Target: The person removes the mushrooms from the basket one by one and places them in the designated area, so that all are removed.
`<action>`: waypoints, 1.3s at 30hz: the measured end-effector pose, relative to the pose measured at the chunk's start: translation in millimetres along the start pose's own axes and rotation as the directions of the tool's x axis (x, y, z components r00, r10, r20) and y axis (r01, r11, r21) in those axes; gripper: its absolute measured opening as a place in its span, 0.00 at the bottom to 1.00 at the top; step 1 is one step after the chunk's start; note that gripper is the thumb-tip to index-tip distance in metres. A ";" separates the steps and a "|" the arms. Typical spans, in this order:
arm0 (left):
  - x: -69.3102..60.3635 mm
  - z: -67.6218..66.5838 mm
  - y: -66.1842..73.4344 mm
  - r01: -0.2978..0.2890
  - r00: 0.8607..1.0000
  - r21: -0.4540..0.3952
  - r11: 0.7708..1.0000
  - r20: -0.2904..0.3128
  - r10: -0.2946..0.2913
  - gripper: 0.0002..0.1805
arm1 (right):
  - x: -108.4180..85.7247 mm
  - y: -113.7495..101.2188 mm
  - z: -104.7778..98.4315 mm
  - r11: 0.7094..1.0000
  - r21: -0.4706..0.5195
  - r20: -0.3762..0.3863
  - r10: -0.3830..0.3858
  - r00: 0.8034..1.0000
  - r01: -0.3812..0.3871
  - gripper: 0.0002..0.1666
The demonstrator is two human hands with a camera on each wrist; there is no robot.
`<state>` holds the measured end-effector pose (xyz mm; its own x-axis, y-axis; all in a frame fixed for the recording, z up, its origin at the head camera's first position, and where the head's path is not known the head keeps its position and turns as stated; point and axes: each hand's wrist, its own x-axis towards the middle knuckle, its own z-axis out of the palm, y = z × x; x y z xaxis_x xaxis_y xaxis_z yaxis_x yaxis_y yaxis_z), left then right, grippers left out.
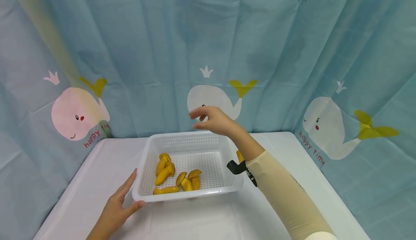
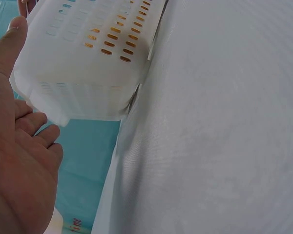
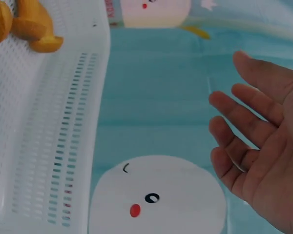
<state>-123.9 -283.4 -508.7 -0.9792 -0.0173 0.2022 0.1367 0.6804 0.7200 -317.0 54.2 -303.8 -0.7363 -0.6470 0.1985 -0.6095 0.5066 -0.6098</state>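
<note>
A white basket (image 1: 211,164) of yellow mushrooms (image 1: 165,173) is set on the worktop (image 1: 188,222), long axis left to right, just right of the nearer left hand (image 1: 113,208), which is spread at its near-left corner. The right hand (image 1: 215,120) is raised empty toward the far side, thumb and fingers apart.

The right forearm (image 1: 251,149) hides most of a yellow object (image 1: 239,156) by the right end of the basket (image 1: 208,192); its kind cannot be told. The right hand (image 1: 216,120) covers part of the middle whale print (image 1: 208,95). In the right wrist view, the left edge crops the leftmost mushrooms (image 3: 2,22).
</note>
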 end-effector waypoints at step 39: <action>-1.1 -0.8 1.1 0.007 1.000 -0.014 1.000 -0.003 -0.007 0.57 | 51.5 38.9 145.2 0.995 0.027 0.307 -0.101 0.946 0.097 0.22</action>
<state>-122.5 -283.2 -507.6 -0.9796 -0.0242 0.1993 0.1321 0.6696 0.7309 -335.9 -42.2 -428.7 -0.5449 -0.8384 0.0133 -0.6697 0.4256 -0.6086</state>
